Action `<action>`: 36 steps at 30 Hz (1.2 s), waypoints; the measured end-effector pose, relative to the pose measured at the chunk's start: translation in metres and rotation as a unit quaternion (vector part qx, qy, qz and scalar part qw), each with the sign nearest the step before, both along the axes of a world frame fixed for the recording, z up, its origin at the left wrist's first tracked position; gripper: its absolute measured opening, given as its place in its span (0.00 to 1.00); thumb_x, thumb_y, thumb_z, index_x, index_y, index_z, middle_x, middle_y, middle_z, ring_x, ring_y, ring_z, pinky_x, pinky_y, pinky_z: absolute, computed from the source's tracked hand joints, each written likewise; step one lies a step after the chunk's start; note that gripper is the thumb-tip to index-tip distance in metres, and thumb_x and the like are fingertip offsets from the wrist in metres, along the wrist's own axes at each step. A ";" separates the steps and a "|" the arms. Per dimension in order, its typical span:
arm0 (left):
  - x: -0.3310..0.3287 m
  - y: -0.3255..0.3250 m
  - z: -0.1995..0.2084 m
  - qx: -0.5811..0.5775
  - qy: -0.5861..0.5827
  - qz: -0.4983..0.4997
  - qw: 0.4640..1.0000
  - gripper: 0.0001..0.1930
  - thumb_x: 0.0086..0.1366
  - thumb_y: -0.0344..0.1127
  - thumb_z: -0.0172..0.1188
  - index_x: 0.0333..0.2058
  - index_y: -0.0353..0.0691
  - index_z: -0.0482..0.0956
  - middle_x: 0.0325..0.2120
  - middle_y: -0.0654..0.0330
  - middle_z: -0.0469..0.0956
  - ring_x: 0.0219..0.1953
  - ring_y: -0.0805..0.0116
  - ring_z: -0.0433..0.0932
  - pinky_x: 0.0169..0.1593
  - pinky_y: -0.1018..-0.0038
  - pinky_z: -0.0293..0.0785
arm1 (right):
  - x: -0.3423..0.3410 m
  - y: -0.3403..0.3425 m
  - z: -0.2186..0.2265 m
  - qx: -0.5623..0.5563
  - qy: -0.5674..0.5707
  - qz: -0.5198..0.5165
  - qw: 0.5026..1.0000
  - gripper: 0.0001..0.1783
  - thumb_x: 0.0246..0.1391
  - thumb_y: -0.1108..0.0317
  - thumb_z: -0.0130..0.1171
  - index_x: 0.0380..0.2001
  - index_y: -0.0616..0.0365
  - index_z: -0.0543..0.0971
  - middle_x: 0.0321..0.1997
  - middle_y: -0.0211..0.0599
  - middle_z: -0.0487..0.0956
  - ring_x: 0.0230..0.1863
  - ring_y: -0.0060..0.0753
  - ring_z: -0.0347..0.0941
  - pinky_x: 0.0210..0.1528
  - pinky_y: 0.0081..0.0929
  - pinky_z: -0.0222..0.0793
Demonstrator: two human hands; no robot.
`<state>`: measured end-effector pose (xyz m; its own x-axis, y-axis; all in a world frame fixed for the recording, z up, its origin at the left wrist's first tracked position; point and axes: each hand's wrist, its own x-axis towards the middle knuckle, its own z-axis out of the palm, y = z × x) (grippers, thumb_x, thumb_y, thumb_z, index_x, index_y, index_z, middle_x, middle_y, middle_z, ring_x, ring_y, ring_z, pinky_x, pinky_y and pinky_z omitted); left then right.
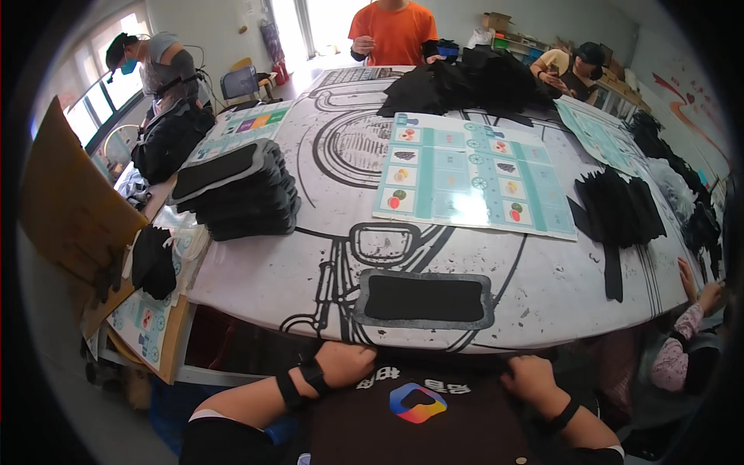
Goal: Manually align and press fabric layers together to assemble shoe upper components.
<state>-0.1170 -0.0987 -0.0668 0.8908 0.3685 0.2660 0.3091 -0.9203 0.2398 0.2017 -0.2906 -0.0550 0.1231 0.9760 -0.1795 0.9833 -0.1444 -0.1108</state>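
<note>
In my head view, the fingertips of my left hand (pixel 346 364) and right hand (pixel 536 382) are hidden. The fingers of both curl in at the table's (pixel 248 271) near edge; I can't tell whether they are clamped on anything. The table's near edge is partly behind my hands and shirt (pixel 422 438). The person in the orange top (pixel 393 39), at the far edge, has their head cut off by the upper rim; at the right rim only a pink sleeve (pixel 671 358), hands and part of a body show.

I count one grey-rimmed black pad (pixel 425 301), lying flat just inside the near edge between my hands, and one stack (pixel 242 190) of similar pads by the left edge, its layers too merged to count. There is one black heap (pixel 480 84) at the far edge, one bundle of strips (pixel 622 208) toward the right edge, and one large printed sheet (pixel 457 174) between stack and bundle.
</note>
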 end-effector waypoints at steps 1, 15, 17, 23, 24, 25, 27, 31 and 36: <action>-0.005 0.002 0.002 -0.004 0.021 0.004 1.000 0.08 0.48 0.37 0.58 0.21 0.41 0.71 0.18 0.59 0.72 0.20 0.58 0.74 0.23 0.66 0.72 | -0.005 0.001 0.005 0.000 -0.003 -0.005 1.000 0.14 0.41 0.56 0.60 0.25 0.55 0.75 0.24 0.40 0.77 0.29 0.44 0.75 0.30 0.39 0.70; -0.005 0.017 0.098 -0.198 -0.122 0.084 0.969 0.09 0.55 0.32 0.59 0.36 0.40 0.77 0.29 0.58 0.77 0.33 0.57 0.76 0.37 0.70 0.71 | -0.009 0.040 0.087 0.182 0.262 0.104 0.942 0.25 0.50 0.66 0.59 0.52 0.57 0.69 0.30 0.39 0.77 0.34 0.39 0.73 0.38 0.30 0.69; 0.003 0.030 0.085 -0.167 -0.139 0.072 0.974 0.12 0.55 0.31 0.59 0.39 0.40 0.76 0.33 0.55 0.77 0.35 0.57 0.75 0.41 0.69 0.71 | -0.007 0.041 0.097 0.174 0.527 0.144 0.819 0.36 0.51 0.67 0.59 0.62 0.54 0.57 0.31 0.39 0.78 0.35 0.35 0.74 0.41 0.30 0.68; 0.028 0.046 0.055 -0.059 -0.026 0.087 0.994 0.28 0.57 0.44 0.58 0.55 0.42 0.65 0.55 0.50 0.63 0.57 0.51 0.60 0.59 0.58 0.53 | 0.001 0.075 0.078 0.303 0.483 0.210 0.794 0.46 0.48 0.67 0.60 0.66 0.50 0.45 0.55 0.56 0.67 0.48 0.44 0.68 0.51 0.36 0.62; 0.025 0.045 0.053 -0.053 0.021 0.113 0.992 0.31 0.58 0.48 0.54 0.57 0.39 0.61 0.59 0.49 0.56 0.61 0.48 0.54 0.63 0.56 0.45 | -0.001 0.082 0.074 0.353 0.392 0.195 0.827 0.48 0.48 0.62 0.61 0.66 0.50 0.44 0.60 0.58 0.60 0.55 0.48 0.62 0.56 0.39 0.56; 0.022 0.046 0.051 -0.055 0.021 0.105 0.993 0.31 0.58 0.48 0.54 0.57 0.39 0.61 0.59 0.49 0.56 0.61 0.48 0.54 0.63 0.56 0.45 | 0.001 0.089 0.068 0.396 0.297 0.177 0.851 0.49 0.47 0.57 0.61 0.66 0.49 0.44 0.64 0.61 0.52 0.61 0.52 0.55 0.60 0.42 0.49; 0.019 0.045 0.048 -0.037 0.035 0.143 0.988 0.32 0.59 0.51 0.51 0.58 0.40 0.60 0.60 0.49 0.55 0.62 0.48 0.52 0.64 0.55 0.43 | 0.002 0.089 0.051 0.376 0.316 0.184 0.851 0.51 0.48 0.45 0.57 0.66 0.50 0.43 0.68 0.62 0.37 0.68 0.58 0.36 0.65 0.45 0.36; 0.031 0.049 0.051 -0.044 0.063 0.113 0.991 0.32 0.60 0.51 0.50 0.58 0.40 0.60 0.61 0.48 0.54 0.63 0.49 0.51 0.64 0.55 0.41 | -0.019 0.091 0.049 0.078 0.556 0.461 0.687 0.55 0.44 0.29 0.49 0.66 0.49 0.43 0.67 0.64 0.30 0.69 0.61 0.21 0.64 0.54 0.28; 0.030 0.050 0.049 -0.058 0.037 0.136 0.988 0.32 0.60 0.51 0.48 0.58 0.38 0.61 0.61 0.48 0.55 0.63 0.49 0.52 0.64 0.56 0.42 | -0.013 0.111 0.057 0.428 0.382 0.249 0.781 0.56 0.38 0.27 0.52 0.65 0.49 0.52 0.67 0.66 0.38 0.68 0.64 0.35 0.64 0.52 0.37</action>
